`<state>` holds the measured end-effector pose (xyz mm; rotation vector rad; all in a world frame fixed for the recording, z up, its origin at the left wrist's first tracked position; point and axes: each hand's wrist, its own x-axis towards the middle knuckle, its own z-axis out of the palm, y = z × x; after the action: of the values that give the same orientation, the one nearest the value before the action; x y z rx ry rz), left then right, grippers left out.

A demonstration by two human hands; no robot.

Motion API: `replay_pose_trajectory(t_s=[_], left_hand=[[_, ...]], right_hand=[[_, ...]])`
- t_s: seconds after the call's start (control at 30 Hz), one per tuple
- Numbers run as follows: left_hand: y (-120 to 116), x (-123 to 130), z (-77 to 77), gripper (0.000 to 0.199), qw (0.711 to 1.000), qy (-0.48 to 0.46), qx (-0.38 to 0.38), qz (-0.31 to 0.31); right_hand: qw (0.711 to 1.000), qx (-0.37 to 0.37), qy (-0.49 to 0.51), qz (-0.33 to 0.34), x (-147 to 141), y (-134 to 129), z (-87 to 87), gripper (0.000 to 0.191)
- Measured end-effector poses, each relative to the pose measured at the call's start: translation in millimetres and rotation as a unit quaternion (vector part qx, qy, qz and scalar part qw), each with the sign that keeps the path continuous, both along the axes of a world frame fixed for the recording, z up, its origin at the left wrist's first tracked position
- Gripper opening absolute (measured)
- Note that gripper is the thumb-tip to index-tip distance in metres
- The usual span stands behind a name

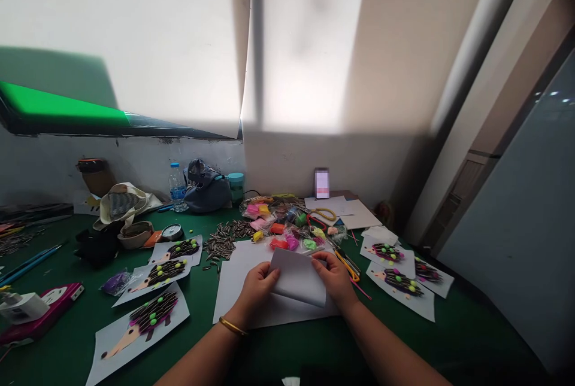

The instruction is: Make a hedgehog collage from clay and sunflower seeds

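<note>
A white sheet of paper, seemingly folded, is held up between my two hands. My left hand pinches its left edge, with the thumb on the near face. My right hand grips the upper right edge, fingers curled over the top. Beneath them, larger white paper lies flat on the green table. Just beyond the held sheet are bags of coloured modelling clay. A heap of striped sunflower seeds sits to their left.
Hedgehog pictures made with seeds lie left and right. Scissors and a yellow utility knife rest beyond my right hand. A phone stands against the wall. A water bottle and a blue bag stand at the back.
</note>
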<state>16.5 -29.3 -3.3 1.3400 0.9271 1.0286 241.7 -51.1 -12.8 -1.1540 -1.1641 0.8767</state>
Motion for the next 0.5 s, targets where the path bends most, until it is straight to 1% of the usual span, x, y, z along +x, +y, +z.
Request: replay_pose_trajectory(t_s=[0.17, 0.5], left_hand=[[2, 1, -2.5, 0.045, 1.000, -0.001, -0.004, -0.002], [3, 0, -4.2, 0.045, 1.000, 0.022, 0.007, -0.003]], right_hand=[[1.000, -0.001, 0.004, -0.004, -1, 0, 0.6, 0.038], [1.000, -0.003, 0.002, 0.006, 2, 6, -10.5, 0.041]])
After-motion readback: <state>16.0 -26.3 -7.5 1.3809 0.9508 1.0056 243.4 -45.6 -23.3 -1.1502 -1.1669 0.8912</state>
